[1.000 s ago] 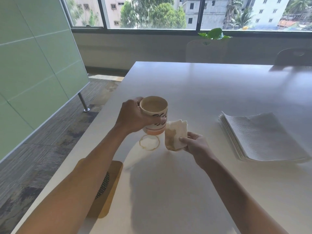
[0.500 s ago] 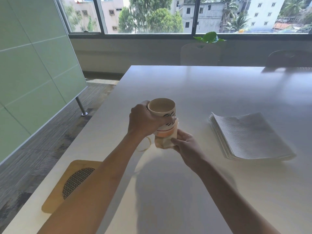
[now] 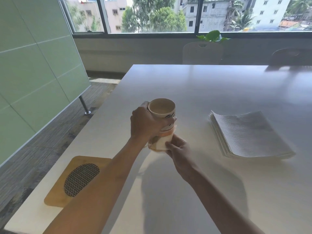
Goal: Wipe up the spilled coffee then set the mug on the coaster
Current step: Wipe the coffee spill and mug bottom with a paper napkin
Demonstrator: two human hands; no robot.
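Note:
My left hand (image 3: 146, 125) grips a cream mug (image 3: 163, 109) with dark lettering and an orange band, lifted above the white table (image 3: 211, 85). My right hand (image 3: 177, 148) presses a stained white napkin (image 3: 160, 143) against the mug's bottom. The coffee ring on the table is hidden behind the mug and hands. A wooden coaster (image 3: 58, 195) with a round metal mesh inset (image 3: 81, 179) lies near the table's front left corner, partly covered by my left forearm.
A stack of white paper napkins (image 3: 249, 135) lies on the table to the right. Two chairs (image 3: 202, 53) stand at the far edge under the window. The table's left edge drops to carpet beside a green partition (image 3: 33, 73).
The napkin went from beside the mug to under its base, held there by my right hand. The mug stays lifted in my left hand. The coffee ring is no longer visible.

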